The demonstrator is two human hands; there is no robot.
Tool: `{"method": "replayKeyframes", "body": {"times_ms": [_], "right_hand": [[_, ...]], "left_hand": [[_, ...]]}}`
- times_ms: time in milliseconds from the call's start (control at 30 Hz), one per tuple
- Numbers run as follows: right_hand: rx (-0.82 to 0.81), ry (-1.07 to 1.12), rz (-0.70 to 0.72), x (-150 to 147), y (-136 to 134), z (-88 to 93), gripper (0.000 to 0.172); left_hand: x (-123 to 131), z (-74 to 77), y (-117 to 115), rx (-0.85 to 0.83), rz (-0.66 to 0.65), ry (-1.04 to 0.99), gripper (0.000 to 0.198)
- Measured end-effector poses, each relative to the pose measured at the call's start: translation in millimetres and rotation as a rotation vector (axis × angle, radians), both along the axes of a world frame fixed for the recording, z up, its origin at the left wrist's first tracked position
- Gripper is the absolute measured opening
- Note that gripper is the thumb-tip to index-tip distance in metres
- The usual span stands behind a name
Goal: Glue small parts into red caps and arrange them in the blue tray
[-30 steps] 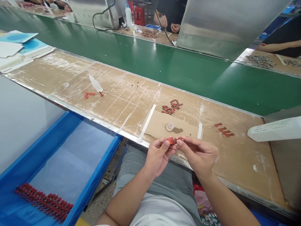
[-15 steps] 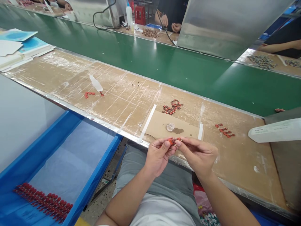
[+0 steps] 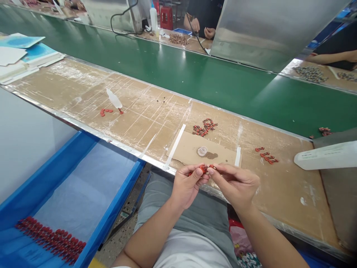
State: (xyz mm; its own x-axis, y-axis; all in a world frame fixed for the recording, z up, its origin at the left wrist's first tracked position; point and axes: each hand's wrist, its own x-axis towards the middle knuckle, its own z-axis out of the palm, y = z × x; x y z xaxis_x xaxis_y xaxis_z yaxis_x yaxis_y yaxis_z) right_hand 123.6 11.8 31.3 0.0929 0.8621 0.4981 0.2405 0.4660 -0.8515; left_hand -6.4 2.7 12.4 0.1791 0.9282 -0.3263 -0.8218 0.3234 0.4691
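My left hand [image 3: 186, 186] pinches a small red figure piece [image 3: 203, 169] between thumb and fingers, just over the table's front edge. My right hand [image 3: 237, 184] is closed, thumb against fingertips, on a small red-and-dark part [image 3: 212, 167] beside it. Whether the two pieces touch is hard to see. Beyond my hands, a small clear cup [image 3: 202, 150] sits on a taped cardboard sheet [image 3: 185, 147] with a brown stain. Behind it lies a heap of red-and-black small parts [image 3: 205, 127]. To the right, several red figures [image 3: 267, 155] lie in a row.
A blue bin [image 3: 111, 219] at lower left holds rows of red pieces [image 3: 51, 238]. A white bottle [image 3: 325, 155] lies at right; a smaller bottle [image 3: 113, 98] lies beside red discs [image 3: 102, 111]. The green conveyor [image 3: 167, 63] runs behind, with co-workers' hands [image 3: 209, 32] across it.
My hands have barely shifted, and the pieces between them have turned slightly. On the conveyor at far right, a cluster of red parts has come further into view, moving left.
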Motion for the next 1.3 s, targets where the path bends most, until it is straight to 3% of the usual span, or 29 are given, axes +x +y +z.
{"method": "replayKeyframes", "body": {"times_ms": [233,567,767,967,1300], "right_hand": [[-0.027,-0.048,-0.001,1.4,-0.1,2.4,0.025],[0.044,-0.067,0.129,6.7,1.4,7.4,0.034],[0.046,-0.051,0.145,11.9,3.4,9.5,0.027],[0.070,0.002,0.180,18.0,2.7,8.6,0.038],[0.151,-0.079,0.113,22.0,5.9,11.1,0.035]], "left_hand": [[-1.7,-3.1,-0.2,0.025,0.023,0.062,0.025],[-5.6,1.9,-2.2,0.171,0.065,0.211,0.018],[-3.3,1.9,-3.8,0.194,0.079,0.254,0.017],[1.3,4.4,-5.5,0.255,0.066,0.289,0.016],[7.9,9.1,-4.1,0.162,0.057,0.239,0.017]]}}
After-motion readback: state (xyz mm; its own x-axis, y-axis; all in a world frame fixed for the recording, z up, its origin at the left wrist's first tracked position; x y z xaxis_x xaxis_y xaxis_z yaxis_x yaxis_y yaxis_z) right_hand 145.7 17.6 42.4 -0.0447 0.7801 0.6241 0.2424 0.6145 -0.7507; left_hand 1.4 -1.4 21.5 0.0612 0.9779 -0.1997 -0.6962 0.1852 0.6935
